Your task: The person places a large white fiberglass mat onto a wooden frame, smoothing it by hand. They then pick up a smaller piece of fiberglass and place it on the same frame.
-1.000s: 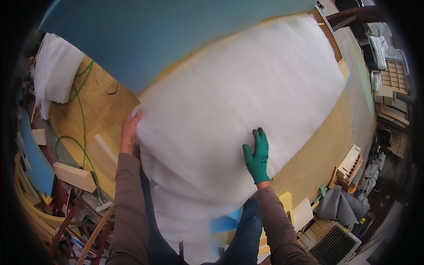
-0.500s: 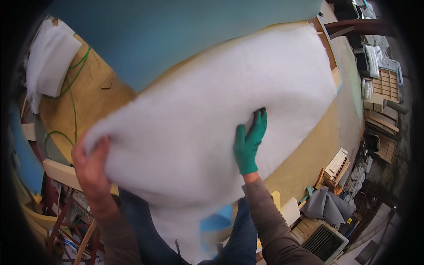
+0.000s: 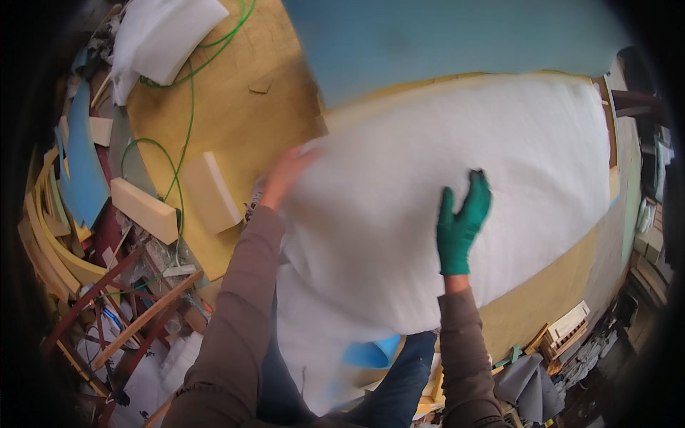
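- White wadding (image 3: pixel 407 192) spreads across a tan tabletop (image 3: pixel 242 78), its near side reaching the person's legs.
- A broad blue sheet (image 3: pixel 457 43) lies along the wadding's far side.
- A green-gloved right hand (image 3: pixel 462 225) rests on the middle of the wadding, thumb spread wide from the fingers, gripping nothing.
- A bare left hand (image 3: pixel 289 175), blurred, touches the wadding's left corner; whether its fingers pinch the material cannot be told.
- A thin green cord (image 3: pixel 191 121) curls over the tabletop, left of the wadding.
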